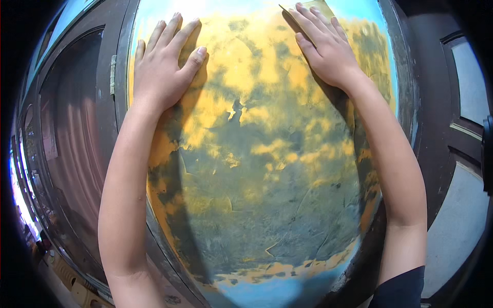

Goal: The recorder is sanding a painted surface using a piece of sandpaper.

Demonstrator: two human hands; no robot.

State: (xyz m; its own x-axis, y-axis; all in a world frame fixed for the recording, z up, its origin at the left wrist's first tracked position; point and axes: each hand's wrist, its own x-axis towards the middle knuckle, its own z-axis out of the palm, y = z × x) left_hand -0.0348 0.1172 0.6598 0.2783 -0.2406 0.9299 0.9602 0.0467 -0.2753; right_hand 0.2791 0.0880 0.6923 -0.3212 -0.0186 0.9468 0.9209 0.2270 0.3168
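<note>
Both hands are placed at the far end of a patchy wall panel (267, 195), which fills the middle of the scene between dark frames.

The left hand (167, 66) lies over the panel's far left part, palm toward the surface. Its fingers are extended and spread, pointing away, and the thumb stands out to the right. The grip is released; this hand grasps nothing. The left forearm (128, 195) runs from the near edge up the left side, bending slightly at the elbow.

The right hand (328, 59) is at the far right part, laid flat over a thin brownish sheet (323, 6). The fingers point away and to the left, extended and less spread than those of the left hand. They are not clenched; the sheet lies between hand and panel, its edges showing past the fingertips. The right forearm (395, 164) slants in from the near right, with a dark sleeve (400, 287) above the elbow.

The panel shows yellow and grey-green patches, with blue at its far and near ends. A curtain (77, 149) hangs at left.
</note>
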